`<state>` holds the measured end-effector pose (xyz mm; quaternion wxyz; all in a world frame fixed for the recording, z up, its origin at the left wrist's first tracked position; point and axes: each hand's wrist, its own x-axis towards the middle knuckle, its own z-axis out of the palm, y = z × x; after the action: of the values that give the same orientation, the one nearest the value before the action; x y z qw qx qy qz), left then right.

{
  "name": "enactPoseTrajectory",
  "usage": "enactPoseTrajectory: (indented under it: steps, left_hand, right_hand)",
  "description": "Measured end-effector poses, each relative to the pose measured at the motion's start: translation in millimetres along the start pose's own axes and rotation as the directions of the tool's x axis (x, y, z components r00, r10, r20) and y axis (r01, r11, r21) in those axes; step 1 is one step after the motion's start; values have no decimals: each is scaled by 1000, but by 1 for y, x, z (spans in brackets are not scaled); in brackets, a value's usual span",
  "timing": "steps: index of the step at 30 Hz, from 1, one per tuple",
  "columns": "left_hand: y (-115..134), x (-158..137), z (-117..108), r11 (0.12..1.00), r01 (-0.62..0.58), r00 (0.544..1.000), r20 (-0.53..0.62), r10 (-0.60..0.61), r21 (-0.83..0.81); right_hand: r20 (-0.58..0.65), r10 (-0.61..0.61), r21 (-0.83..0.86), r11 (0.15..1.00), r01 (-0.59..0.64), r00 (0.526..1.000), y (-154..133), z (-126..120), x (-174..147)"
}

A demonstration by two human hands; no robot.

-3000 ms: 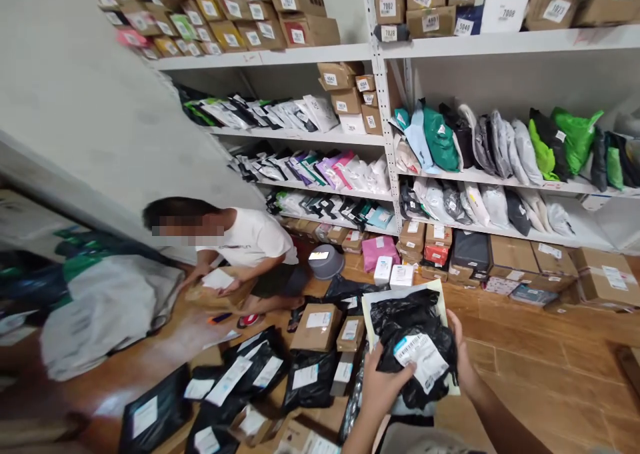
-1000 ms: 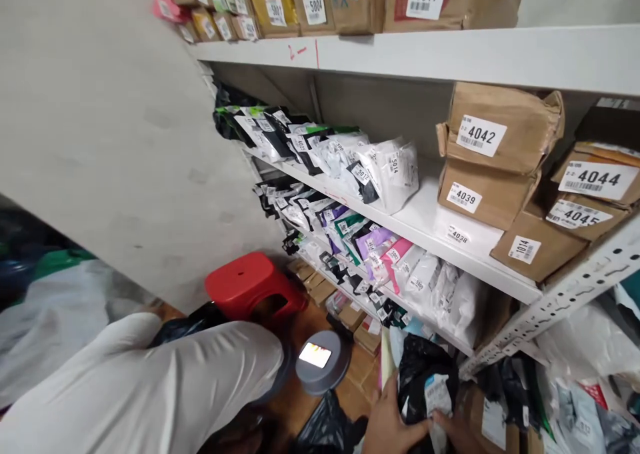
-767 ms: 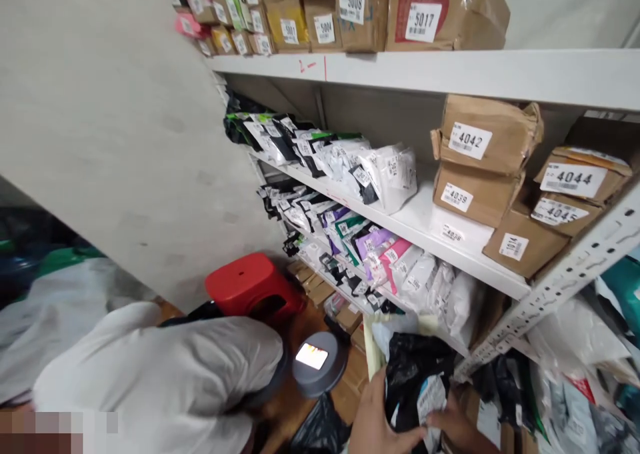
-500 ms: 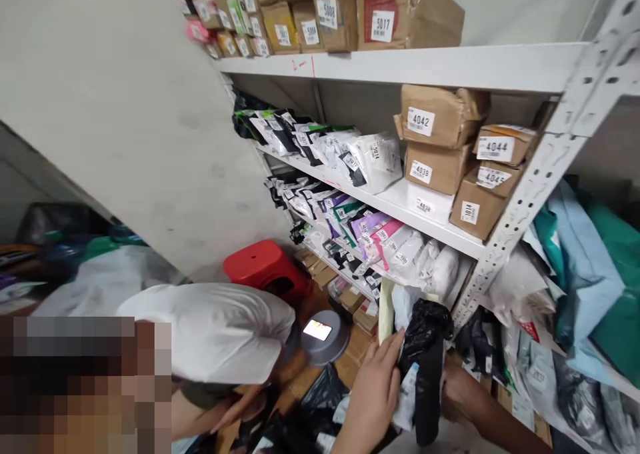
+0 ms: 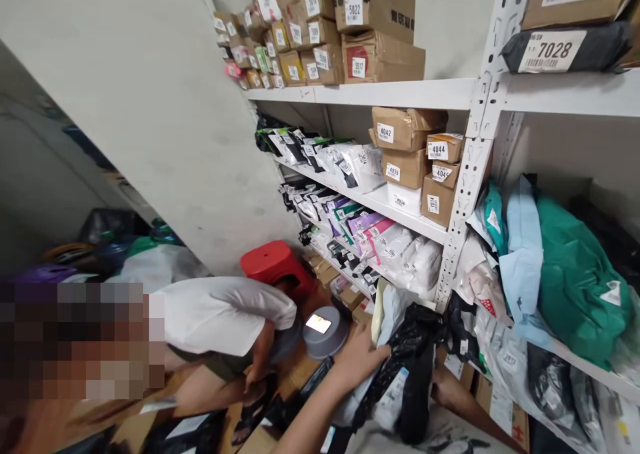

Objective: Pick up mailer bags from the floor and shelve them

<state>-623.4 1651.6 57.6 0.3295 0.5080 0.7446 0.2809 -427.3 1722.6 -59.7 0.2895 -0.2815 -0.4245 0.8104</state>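
Head view looks along white metal shelving (image 5: 380, 95) set against a pale wall (image 5: 150, 107), its levels packed with numbered cardboard boxes (image 5: 407, 129) and rows of labelled mailer bags (image 5: 350, 164); green and blue bags (image 5: 575, 274) fill the bay to the right. On the wooden floor (image 5: 140, 427) a co-worker in a white shirt (image 5: 220, 311) crouches just in front of a red stool (image 5: 273, 264) and a grey round device (image 5: 325, 331), so the floor between shelving and wall is tight. The left hand (image 5: 357, 357) reaches forward with the forearm raised, fingers closed over the top of a black parcel bag (image 5: 410, 361) held against a pale one, beside the shelf post. The right hand (image 5: 445, 391) supports the bag from below and behind; its grip is mostly hidden, so I cannot tell how its fingers lie
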Motion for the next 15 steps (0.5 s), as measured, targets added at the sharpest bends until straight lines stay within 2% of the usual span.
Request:
enactPoseTrajectory:
  steps: [3, 4, 6, 8, 11, 13, 15]
  left_hand:
    - [0, 6, 5, 999, -22, 1000, -18, 22, 33]
    - [0, 8, 6, 999, -6, 999, -39, 8, 49]
    - [-1, 11, 7, 997, 42, 994, -104, -35, 62]
    - [-7, 14, 5, 998, 55, 982, -179, -54, 1]
    - [-20, 11, -1, 989, -4, 957, -289, -39, -147]
    - [-31, 8, -11, 975, -29, 936, -349, -52, -221]
    - [-42, 5, -28, 960, -30, 917, -390, -84, -278]
  right_hand:
    - [-178, 199, 201, 966, -162, 964, 14, -6, 2]
    - [-239, 244, 263, 948, -179, 940, 19, -7, 3]
    - [-310, 254, 328, 933, -148, 916, 24, -9, 6]
    - [-318, 216, 343, 934, -101, 923, 24, -11, 7]
    - [-326, 221, 373, 923, -90, 919, 21, -15, 5]
    - [-306, 274, 402, 905, -138, 912, 19, -18, 5]
    - [-215, 321, 377, 899, -224, 922, 18, -20, 11]
